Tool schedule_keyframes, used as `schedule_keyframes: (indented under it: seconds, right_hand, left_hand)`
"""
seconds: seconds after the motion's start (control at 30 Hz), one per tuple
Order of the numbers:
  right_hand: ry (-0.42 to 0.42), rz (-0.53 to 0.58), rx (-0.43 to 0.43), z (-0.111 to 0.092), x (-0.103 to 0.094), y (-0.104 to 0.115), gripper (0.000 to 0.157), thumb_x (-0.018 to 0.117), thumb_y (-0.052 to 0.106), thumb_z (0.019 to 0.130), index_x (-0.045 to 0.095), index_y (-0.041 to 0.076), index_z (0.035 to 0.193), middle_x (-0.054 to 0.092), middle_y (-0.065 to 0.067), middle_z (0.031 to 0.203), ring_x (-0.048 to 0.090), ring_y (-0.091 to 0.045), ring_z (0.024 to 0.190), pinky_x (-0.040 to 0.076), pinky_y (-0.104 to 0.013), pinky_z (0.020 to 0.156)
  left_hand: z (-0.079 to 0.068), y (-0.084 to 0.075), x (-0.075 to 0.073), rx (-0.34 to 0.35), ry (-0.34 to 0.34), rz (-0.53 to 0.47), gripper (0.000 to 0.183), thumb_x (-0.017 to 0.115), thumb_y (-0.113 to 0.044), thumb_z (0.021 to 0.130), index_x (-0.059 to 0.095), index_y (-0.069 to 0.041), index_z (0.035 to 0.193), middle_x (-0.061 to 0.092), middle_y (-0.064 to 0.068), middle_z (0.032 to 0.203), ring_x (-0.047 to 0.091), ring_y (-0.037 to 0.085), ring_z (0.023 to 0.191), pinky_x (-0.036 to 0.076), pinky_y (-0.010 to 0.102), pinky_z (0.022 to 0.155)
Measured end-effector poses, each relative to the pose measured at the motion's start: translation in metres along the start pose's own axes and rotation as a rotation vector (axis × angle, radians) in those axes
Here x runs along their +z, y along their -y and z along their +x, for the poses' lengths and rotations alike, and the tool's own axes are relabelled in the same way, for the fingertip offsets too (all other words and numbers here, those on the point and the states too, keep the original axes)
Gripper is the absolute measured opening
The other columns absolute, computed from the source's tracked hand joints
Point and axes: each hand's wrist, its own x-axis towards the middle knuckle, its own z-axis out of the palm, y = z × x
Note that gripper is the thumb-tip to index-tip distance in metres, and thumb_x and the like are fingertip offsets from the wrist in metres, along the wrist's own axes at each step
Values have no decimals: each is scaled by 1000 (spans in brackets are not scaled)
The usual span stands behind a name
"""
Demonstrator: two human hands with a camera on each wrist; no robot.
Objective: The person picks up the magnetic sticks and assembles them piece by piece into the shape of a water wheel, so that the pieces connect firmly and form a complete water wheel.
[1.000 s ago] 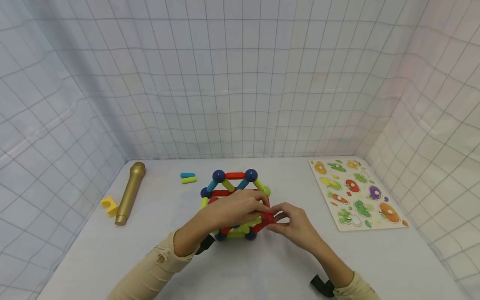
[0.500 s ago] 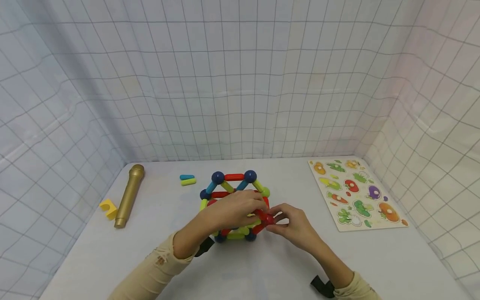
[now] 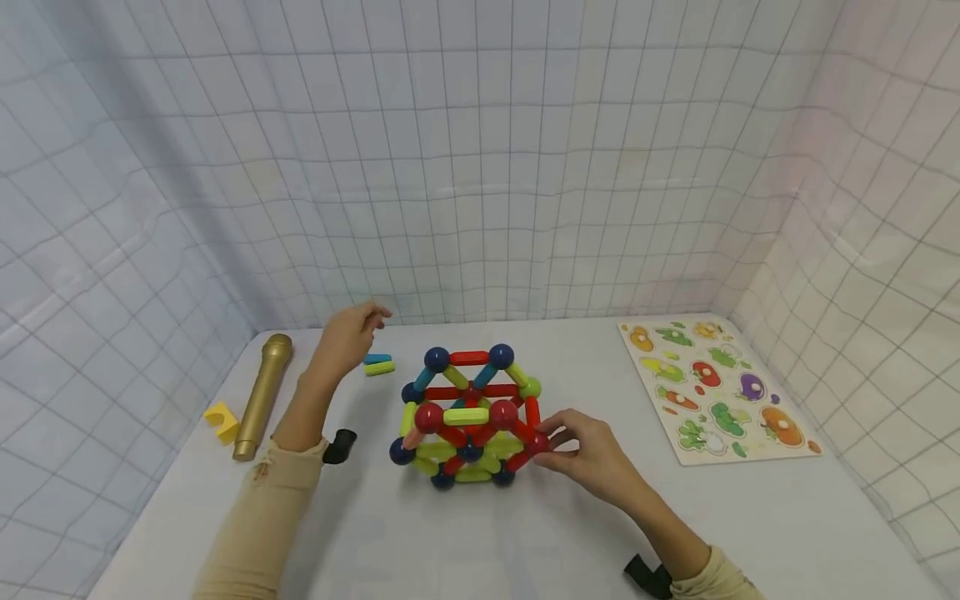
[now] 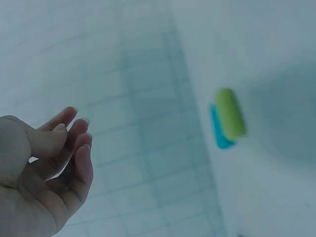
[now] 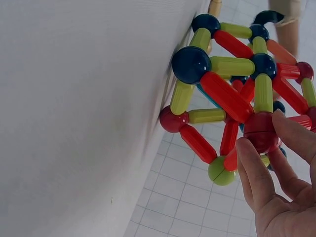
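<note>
A frame of coloured magnetic rods and balls [image 3: 470, 451] stands mid-table. Its balls are dark blue, red and green; its rods are red, lime, blue and orange. At its right corner my right hand [image 3: 592, 458] pinches a red ball [image 5: 261, 132] between thumb and fingers; rods join that ball in the right wrist view. My left hand [image 3: 348, 337] is raised at the left, close to a loose blue rod [image 3: 377, 358] and a lime rod [image 3: 380, 368]. Its fingers bend loosely with nothing between them, and the left wrist view shows both rods apart from the hand.
At the left lie a gold toy microphone [image 3: 262, 398] and a yellow notched block [image 3: 222, 422]. A vegetable peg puzzle board [image 3: 682, 450] is on the right. Grid-patterned white sheeting [image 3: 480, 183] encloses the table's back and sides.
My left hand has left the right part of the frame and moved left and away, near the loose rods. The right hand stays at the red ball.
</note>
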Motion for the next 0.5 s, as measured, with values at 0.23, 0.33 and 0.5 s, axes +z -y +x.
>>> schedule_keyframes:
  seconds: [0.23,0.33,0.5]
  right_hand:
    - [10,13,23,-2,0,-1,29,79,21,81,64,13,105,69,-5,106,69,-21,95,59,-26,74]
    - [15,20,20,-2,1,-1,29,79,21,81,64,14,105,69,-5,107,69,-21,95,59,-26,74]
    - [18,13,7,0,-1,0,29,79,22,81,64,14,105,69,-5,106,69,-21,95,59,-25,74]
  left_hand:
    - [14,62,46,-138,289,247,21,63,-8,92,68,0,111,67,22,113,62,38,105,52,49,89]
    - [15,72,58,-172,328,272,26,69,-14,89,67,-2,112,65,23,118,60,40,109,50,52,91]
    - [14,79,67,-232,331,296,28,70,-20,89,63,-3,110,66,20,109,63,38,100,53,50,82]
